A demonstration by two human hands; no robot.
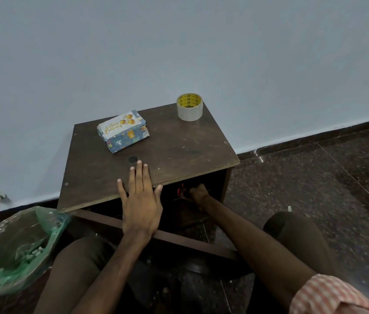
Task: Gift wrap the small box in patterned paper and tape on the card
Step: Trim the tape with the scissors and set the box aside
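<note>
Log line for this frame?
box: wrapped, on table | card: on box top | tape roll: far right corner | left hand: flat on front edge | right hand: under table, grip unclear

One box (126, 138), one card (120, 124), one tape roll (189, 112).
</note>
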